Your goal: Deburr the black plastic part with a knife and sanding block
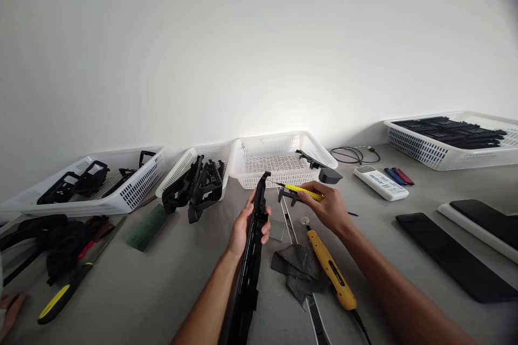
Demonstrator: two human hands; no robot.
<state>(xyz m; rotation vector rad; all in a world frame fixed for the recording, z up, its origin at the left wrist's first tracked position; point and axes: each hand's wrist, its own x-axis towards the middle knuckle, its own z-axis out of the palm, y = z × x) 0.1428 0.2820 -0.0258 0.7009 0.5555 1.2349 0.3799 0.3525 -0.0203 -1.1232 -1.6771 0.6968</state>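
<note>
My left hand is wrapped round a long black plastic part, which stands slanted with its hooked upper end away from me. In my right hand is a slim yellow-handled tool with a thin dark tip; its exact kind is unclear. The tip points left, close to the upper end of the black part; whether they touch I cannot tell. Below my right hand lies a yellow power tool with a small round pale head and a black cord. A crumpled dark cloth lies beside it.
White plastic baskets holding black parts line the wall, with another basket at right. A calipers-like tool, a white calculator-like device and dark panels lie about. A yellow-black handled file and another person's hand are at left.
</note>
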